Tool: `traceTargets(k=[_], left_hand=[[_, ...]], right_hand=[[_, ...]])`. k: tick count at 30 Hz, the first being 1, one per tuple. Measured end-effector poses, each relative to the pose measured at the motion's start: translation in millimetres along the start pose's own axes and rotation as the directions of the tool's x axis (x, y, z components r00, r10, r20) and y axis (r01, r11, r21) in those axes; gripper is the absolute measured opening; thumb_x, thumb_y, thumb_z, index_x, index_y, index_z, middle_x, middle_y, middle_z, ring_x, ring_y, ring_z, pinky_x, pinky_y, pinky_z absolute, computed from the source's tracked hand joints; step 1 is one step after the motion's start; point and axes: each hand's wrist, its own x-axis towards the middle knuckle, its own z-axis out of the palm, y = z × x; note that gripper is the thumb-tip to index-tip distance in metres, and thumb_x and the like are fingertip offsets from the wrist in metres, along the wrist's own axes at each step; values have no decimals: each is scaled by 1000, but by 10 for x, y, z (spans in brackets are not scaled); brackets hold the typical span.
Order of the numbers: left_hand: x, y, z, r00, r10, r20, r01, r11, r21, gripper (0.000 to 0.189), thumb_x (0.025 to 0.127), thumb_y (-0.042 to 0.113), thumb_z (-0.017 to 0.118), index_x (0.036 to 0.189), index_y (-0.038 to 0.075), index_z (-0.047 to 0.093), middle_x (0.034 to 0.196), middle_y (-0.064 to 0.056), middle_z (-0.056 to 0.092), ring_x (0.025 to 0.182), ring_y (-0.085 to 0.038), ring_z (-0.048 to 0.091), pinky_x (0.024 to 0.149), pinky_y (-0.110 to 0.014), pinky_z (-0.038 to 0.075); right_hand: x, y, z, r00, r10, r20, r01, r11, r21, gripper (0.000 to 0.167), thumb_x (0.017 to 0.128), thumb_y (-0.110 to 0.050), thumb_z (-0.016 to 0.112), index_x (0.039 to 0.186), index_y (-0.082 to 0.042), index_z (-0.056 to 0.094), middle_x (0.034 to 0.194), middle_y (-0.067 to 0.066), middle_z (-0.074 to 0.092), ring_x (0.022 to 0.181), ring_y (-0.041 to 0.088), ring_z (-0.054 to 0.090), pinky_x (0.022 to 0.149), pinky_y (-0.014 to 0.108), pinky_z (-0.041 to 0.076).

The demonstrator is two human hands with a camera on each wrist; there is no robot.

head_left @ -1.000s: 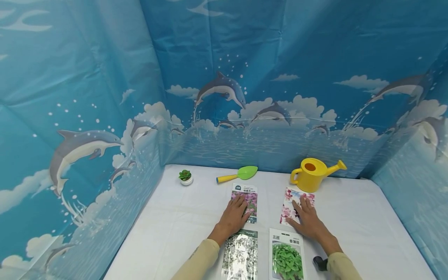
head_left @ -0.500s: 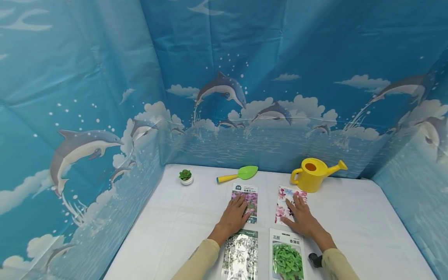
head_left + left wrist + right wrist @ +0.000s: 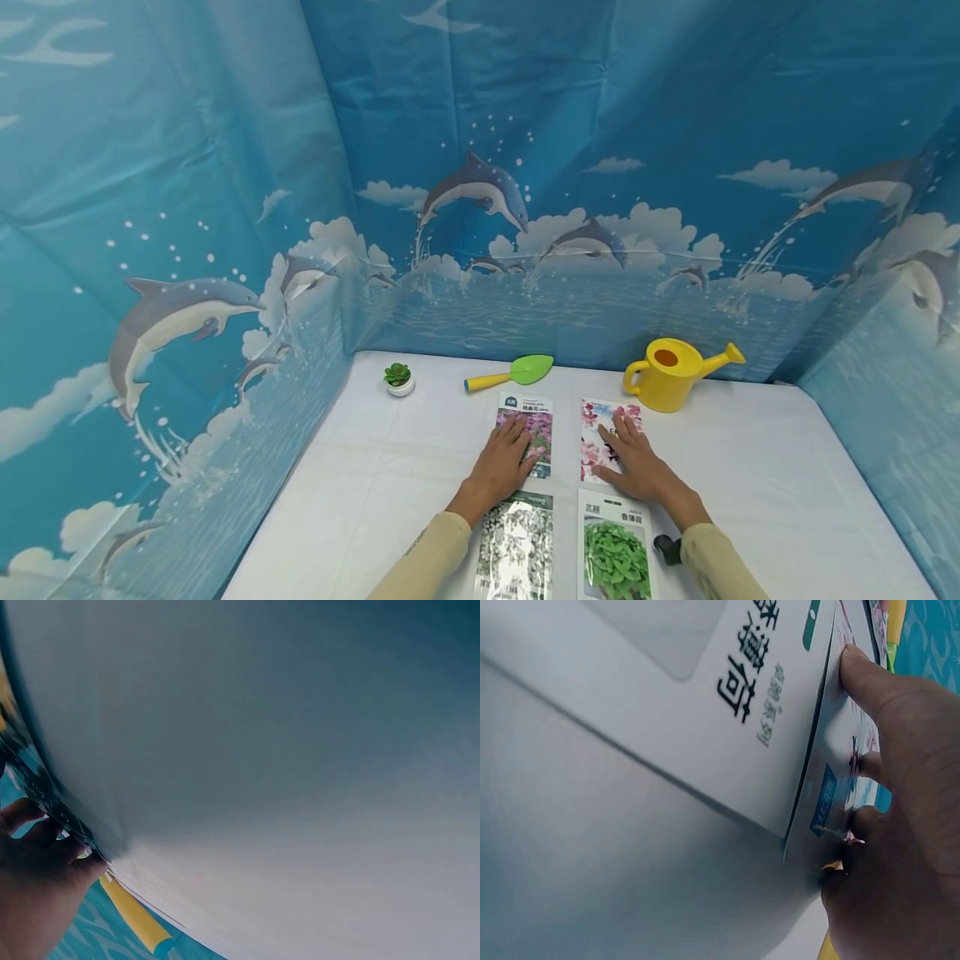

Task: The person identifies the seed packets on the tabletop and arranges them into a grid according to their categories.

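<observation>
In the head view my left hand [image 3: 495,465] rests with fingers spread on a seed packet with purple flowers [image 3: 542,429]. My right hand [image 3: 643,468] lies flat on a packet printed with pink blossoms [image 3: 591,437], fingers straight and thumb out to the left. The right wrist view has that hand [image 3: 907,772] pressing the blossom packet [image 3: 821,799], whose lower edge lies close to the green-leaf packet [image 3: 780,720]. Nearer the body are a white-flower packet [image 3: 516,546] below the left hand and the green-leaf packet [image 3: 617,554] below the right.
Along the back of the white table [image 3: 360,483] stand a small potted succulent [image 3: 398,380], a green and yellow toy trowel [image 3: 510,375] and a yellow watering can [image 3: 670,383]. A blue dolphin-print curtain [image 3: 480,308] rises behind and on both sides.
My right hand has slid the pink-blossom packet leftward, and it now sits straighter above the green-leaf packet. The left hand and the other packets have stayed put.
</observation>
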Motion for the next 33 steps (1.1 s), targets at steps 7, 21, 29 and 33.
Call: traceTargets(k=[7,21,29,33], left_hand=[[-5,9,-10,1000,-6,-5,6,1000,-1,51,115,39,51,155,9,54,173,-12,39,162,-33,31,127,-54,36],[-20,46,-24,1000,-10,-5,10,1000,-8,49,115,36,53,154,6,55,171,-16,40,162,-35,32,126,-56,36],[-5,58,0,1000,-8,-4,8,1000,12,49,115,37,52,154,7,55,171,-16,40,161,-34,33,127,-55,36],[7,51,14,1000,-3,-5,3,1000,20,47,115,38,52,151,7,57,171,-15,41,161,-34,34,126,-54,36]], right_hand=[[75,12,22,999,-47,12,47,999,3,91,98,-51,76,166,-3,40,177,30,11,162,55,7,127,74,10],[151,7,32,996,-81,47,80,996,31,90,98,-48,78,166,-3,40,177,30,9,162,55,4,127,74,5],[151,14,31,995,-85,50,83,996,40,89,98,-47,78,166,-4,40,177,29,9,163,54,4,127,74,5],[147,-9,34,995,-88,41,87,996,37,88,98,-46,78,165,-3,41,177,30,10,162,55,5,127,74,6]])
